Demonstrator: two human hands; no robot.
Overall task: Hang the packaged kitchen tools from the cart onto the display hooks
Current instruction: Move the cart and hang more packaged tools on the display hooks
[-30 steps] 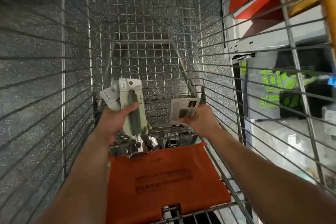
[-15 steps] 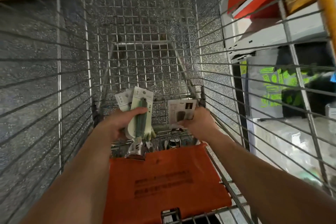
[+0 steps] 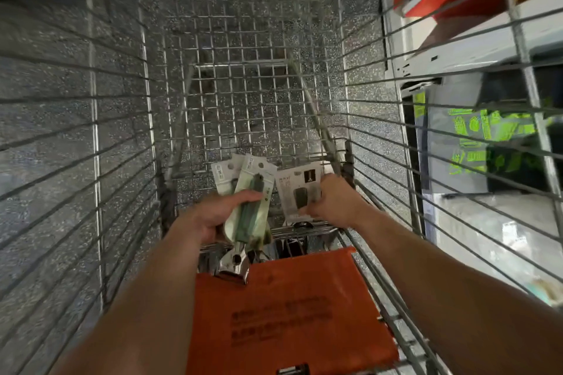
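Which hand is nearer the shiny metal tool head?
Left. The left hand grips the green-handled package above the shiny metal tool head; the right hand holds a white card farther right.

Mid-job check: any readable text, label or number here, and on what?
Nothing is readable.
Too blurred: two printed lines on the orange cart flap.
Unreadable small print: green-handled tool package in the left hand.
Too small: marks on the white package in the right hand.
Blurred: green graphics on the box.

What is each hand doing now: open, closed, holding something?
Left hand: closed on a bundle of green-handled packaged tools.
Right hand: closed on a white carded package.
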